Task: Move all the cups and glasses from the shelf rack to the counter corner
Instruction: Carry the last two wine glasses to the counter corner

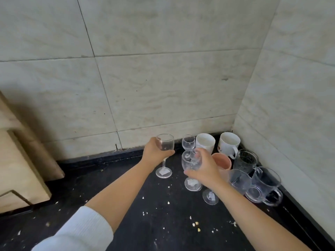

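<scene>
The left hand (154, 153) grips the bowl of a stemmed wine glass (164, 154) whose foot rests on the black counter (145, 205). Just beside it, the right hand (204, 169) wraps around the bowl of a second wine glass (191, 171), also standing upright on its foot. Behind them in the tiled corner stand a smaller wine glass (188, 142), two white mugs (228, 143), a pink cup (222, 161) and several clear glass mugs (266, 183), clustered close together.

Tiled wall (163, 78), wooden unit (21, 151), crumbs (195, 224) on dark surface
</scene>
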A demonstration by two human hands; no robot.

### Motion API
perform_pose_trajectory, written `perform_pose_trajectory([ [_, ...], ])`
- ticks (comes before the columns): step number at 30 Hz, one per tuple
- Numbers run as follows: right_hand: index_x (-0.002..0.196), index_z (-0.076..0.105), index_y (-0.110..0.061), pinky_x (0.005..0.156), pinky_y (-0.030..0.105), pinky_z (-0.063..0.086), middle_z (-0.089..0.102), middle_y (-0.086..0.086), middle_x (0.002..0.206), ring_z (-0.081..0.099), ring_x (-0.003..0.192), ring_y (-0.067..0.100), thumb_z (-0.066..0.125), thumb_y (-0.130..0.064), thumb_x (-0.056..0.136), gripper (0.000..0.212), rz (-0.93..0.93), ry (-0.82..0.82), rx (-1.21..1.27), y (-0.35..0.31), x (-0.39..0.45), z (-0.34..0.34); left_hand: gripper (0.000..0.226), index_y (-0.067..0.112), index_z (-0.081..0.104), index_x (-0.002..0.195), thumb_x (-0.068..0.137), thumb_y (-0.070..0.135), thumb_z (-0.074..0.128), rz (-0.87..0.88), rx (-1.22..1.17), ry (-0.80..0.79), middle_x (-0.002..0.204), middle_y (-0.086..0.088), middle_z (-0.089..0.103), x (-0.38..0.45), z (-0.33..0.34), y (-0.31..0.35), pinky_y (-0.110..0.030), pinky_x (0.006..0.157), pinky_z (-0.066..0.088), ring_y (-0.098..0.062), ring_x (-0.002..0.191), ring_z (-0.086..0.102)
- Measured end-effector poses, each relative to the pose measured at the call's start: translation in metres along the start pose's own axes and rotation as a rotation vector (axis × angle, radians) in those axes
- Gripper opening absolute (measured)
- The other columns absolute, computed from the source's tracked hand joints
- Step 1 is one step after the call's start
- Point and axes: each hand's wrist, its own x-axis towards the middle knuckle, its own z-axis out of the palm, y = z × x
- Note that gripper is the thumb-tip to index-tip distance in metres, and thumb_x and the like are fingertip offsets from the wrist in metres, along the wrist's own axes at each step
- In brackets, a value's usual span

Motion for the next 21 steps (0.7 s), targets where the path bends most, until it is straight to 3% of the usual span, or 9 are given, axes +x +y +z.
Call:
perform_pose_trajectory([
  [2, 0.118, 0.046, -0.014, 0.08, 0.021, 0.036, 0.045, -0.009, 0.102, 0.049, 0.1, 0.01, 0.075, -0.016, 0.063, 0.062, -0.002, -0.024, -0.103, 0.012, 0.011, 0.016, 0.059, 0.007, 0.044, 0.117, 0.068, 0.01, 0.077, -0.034, 0.051, -0.047, 0.094, -0.001, 0.054, 0.025, 0.009, -0.015, -0.033, 0.077, 0.044, -0.022, 0.093, 0.052],
  [4, 0.116, 0.045, -0.016, 0.077, 0.022, 0.04, 0.051, -0.005, 0.103, 0.055, 0.102, 0.016, 0.073, -0.021, 0.063, 0.06, 0.017, -0.053, -0.186, 0.023, 0.02, 0.031, 0.069, 0.002, 0.037, 0.124, 0.067, 0.009, 0.076, -0.041, 0.151, -0.081, 0.109, -0.007, 0.053, 0.048, 0.019, -0.028, -0.033, 0.075, 0.043, -0.022, 0.094, 0.051],
  [8, 0.117, 0.048, -0.02, 0.088, 0.03, 0.039, 0.059, 0.0, 0.119, 0.054, 0.11, 0.022, 0.072, -0.037, 0.062, 0.063, -0.044, -0.046, -0.529, 0.032, 0.049, 0.049, 0.062, 0.004, 0.037, 0.117, 0.067, 0.009, 0.073, 0.009, 0.26, -0.127, 0.115, -0.013, 0.054, 0.081, 0.038, -0.049, -0.029, 0.072, 0.038, -0.023, 0.092, 0.05],
  [12, 0.124, 0.045, -0.019, 0.099, 0.039, 0.026, 0.054, 0.002, 0.126, 0.041, 0.122, 0.023, 0.069, -0.043, 0.066, 0.067, -0.027, -0.078, -0.701, 0.037, 0.076, 0.059, 0.048, 0.014, 0.034, 0.101, 0.068, 0.007, 0.067, 0.033, 0.309, -0.133, 0.102, -0.01, 0.054, 0.105, 0.051, -0.059, -0.029, 0.069, 0.04, -0.022, 0.084, 0.05],
  [16, 0.125, 0.044, -0.02, 0.103, 0.043, 0.02, 0.053, 0.002, 0.13, 0.037, 0.127, 0.022, 0.068, -0.047, 0.068, 0.068, 0.011, -0.108, -0.746, 0.045, 0.089, 0.066, 0.057, 0.005, 0.037, 0.118, 0.07, 0.005, 0.068, 0.038, 0.347, -0.182, 0.113, -0.015, 0.056, 0.115, 0.057, -0.067, -0.029, 0.071, 0.04, -0.025, 0.091, 0.053],
  [21, 0.133, 0.038, -0.02, 0.111, 0.049, 0.014, 0.05, 0.002, 0.139, 0.03, 0.136, 0.024, 0.065, -0.051, 0.071, 0.074, 0.04, -0.152, -0.803, 0.048, 0.093, 0.072, 0.062, 0.005, 0.037, 0.122, 0.07, 0.008, 0.071, -0.017, 0.357, -0.234, 0.122, -0.014, 0.054, 0.12, 0.055, -0.078, -0.03, 0.078, 0.044, -0.028, 0.106, 0.055],
])
